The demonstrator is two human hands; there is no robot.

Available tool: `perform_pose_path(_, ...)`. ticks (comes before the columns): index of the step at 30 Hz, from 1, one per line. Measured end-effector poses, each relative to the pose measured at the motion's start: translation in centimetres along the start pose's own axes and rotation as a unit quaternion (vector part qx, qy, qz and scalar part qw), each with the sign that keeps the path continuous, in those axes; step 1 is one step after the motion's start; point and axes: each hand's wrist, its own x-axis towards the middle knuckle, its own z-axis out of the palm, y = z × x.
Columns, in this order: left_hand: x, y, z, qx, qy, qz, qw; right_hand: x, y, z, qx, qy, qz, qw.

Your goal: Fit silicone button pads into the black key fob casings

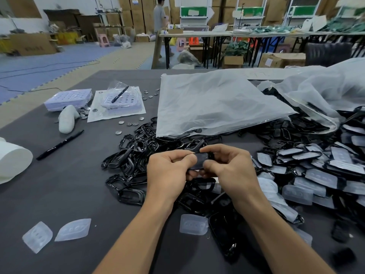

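In the head view, both hands meet over the middle of the dark grey table (69, 190). The left hand (169, 171) and right hand (233, 169) each pinch one black key fob casing (201, 162) between curled thumb and forefinger, one hand at each end. Its long axis runs left to right across the view, with its flat face tilted up toward the camera. It looks matte black and roughly rectangular; whether a pad already sits in it cannot be told. Three loose silicone button pads lie toward the near edge: two side by side at the near left (37, 236) (74, 229) and one just beside the left forearm (193, 224). All are translucent white with raised button bumps. A heap of glossy black casing frames (134, 155) lies left of the hands, too many to count. A larger heap of casings with pads (316, 171) runs along the right edge. Two black pens are in view, one on the bare table at the left (59, 145) and one farther back (120, 93). A big cloudy plastic bag (213, 103) lies behind the hands.
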Motion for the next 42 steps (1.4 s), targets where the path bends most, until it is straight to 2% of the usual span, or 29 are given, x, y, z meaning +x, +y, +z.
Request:
perform_pose_path(8,-0.04,0.28,-0.65,0.026,-0.045,0.007,0.999,0.26,-0.04,-0.35,0.002,0.029,0.009,1.0)
perform_pose_path(14,0.14,0.41,-0.86,-0.008,-0.08,-0.008,0.997,0.21,0.04,-0.46,0.002,0.023,0.017,1.0)
perform_pose_path(18,0.18,0.45,-0.89,-0.013,-0.079,0.008,0.997,0.13,-0.01,-0.42,-0.005,0.05,0.005,0.999)
perform_pose_path(24,0.39,0.37,-0.79,-0.046,-0.025,-0.004,0.999,-0.35,-0.1,-0.25,-0.123,0.134,-0.077,0.98)
perform_pose_path(30,0.17,0.46,-0.8,-0.042,-0.033,0.0,0.999,-0.46,0.26,0.09,-0.185,0.139,-0.088,0.969)
perform_pose_path(42,-0.04,0.25,-0.41,-0.01,-0.034,0.013,0.999,-0.35,0.13,0.3,-0.113,0.12,-0.061,0.984)
